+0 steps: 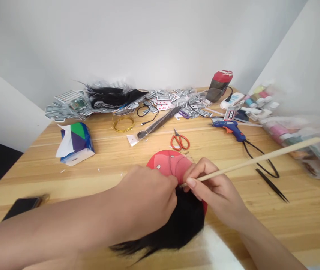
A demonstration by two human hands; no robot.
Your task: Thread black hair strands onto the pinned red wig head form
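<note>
A wooden stick [250, 162], like a chopstick, slants up to the right out of my right hand [214, 187], which is shut on it near its lower tip. That tip touches the upper edge of a bundle of black hair [186, 221]. The hair lies over the lower part of a round red and pink piece [165, 159] with small silvery ovals on it. My left hand [151, 195] is closed against the hair and this piece, left of the stick's tip. Its fingertips are turned away, so anything pinched in them is hidden.
Red-handled scissors [180, 141] lie beyond the round piece. To the right are a blue glue gun [230, 128] with its cord and black tweezers [272, 185]. A tissue pack [77, 142] and a phone [21, 207] are at left. Scattered playing cards [164, 103] line the back.
</note>
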